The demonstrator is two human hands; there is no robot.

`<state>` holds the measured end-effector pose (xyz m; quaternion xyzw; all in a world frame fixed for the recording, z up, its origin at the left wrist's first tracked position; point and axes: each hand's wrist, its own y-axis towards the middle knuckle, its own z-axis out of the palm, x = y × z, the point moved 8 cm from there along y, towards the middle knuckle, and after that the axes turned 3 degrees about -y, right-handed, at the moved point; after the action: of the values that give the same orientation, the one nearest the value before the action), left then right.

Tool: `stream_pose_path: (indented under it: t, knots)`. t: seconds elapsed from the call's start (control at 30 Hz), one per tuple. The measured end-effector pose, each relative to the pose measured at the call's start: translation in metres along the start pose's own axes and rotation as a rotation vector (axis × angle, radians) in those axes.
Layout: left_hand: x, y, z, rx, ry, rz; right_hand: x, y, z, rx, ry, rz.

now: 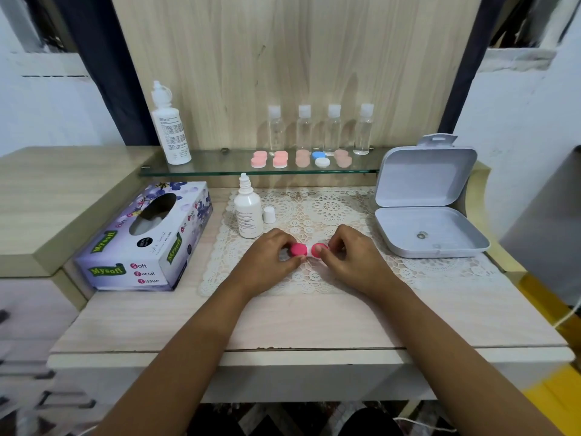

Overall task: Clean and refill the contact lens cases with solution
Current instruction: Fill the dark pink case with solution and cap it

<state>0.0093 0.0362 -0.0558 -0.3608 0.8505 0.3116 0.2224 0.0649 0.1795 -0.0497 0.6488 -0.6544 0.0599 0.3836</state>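
A contact lens case with two bright pink caps [298,249] lies on the lace mat [345,212] in the middle of the table. My left hand [270,259] pinches the left cap. My right hand [352,256] pinches the right cap [320,247]. A small white solution bottle [248,215] stands uncapped just behind my left hand, its white cap [269,214] beside it. Several more lens cases [279,159], pink, peach and one blue-and-white [320,158], sit in a row on the glass shelf [220,169].
A tissue box [147,240] lies at the left of the mat. An open grey plastic box [427,215] stands at the right. On the shelf are a tall white bottle [169,127] and several clear small bottles [333,127]. Wooden panel behind.
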Motion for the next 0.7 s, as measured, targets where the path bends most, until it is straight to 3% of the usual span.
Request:
stream_pose_path:
  t: [0.2,0.7]
  knots:
    - [-0.0017,0.0001,-0.0004,0.005,0.001,-0.002,0.0060,-0.0007,0.0096,0.148,-0.047,-0.050]
    - [-0.0026,-0.0003,0.0001,0.017,0.016,-0.010,0.0019,0.0040,0.0097,0.154,-0.083,-0.065]
